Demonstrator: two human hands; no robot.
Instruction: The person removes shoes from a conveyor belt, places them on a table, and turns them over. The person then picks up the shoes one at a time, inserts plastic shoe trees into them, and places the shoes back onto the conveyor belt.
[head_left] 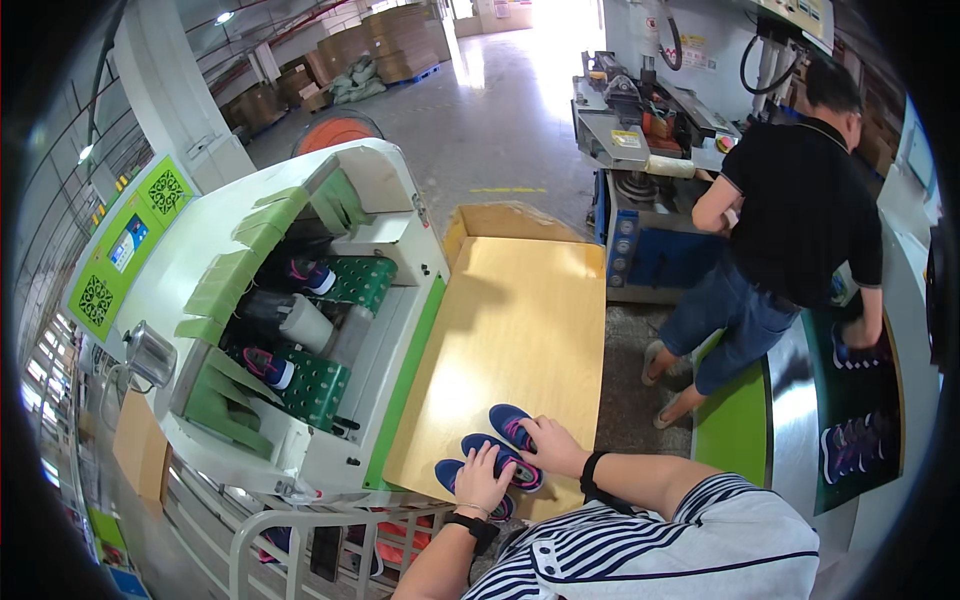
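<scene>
Navy sneakers with pink laces lie side by side at the near end of a light wooden table (520, 330). My left hand (483, 484) is on the left sneaker (449, 472) and the middle sneaker (478, 443), its fingers bent over their uppers. Part of both shoes is hidden beneath it. My right hand (555, 446) grips the right sneaker (509, 422) at its opening, thumb and fingers curled around the edge. The toes point away to the left. Dark bands circle both my wrists.
Left of the table, a white and green machine (400, 200) carries sneakers on a perforated green belt (362, 280). At right, a co-worker (800, 200) in a dark shirt reaches to another belt (840, 480) with sneakers. A grey metal rail (300, 518) stands at lower left.
</scene>
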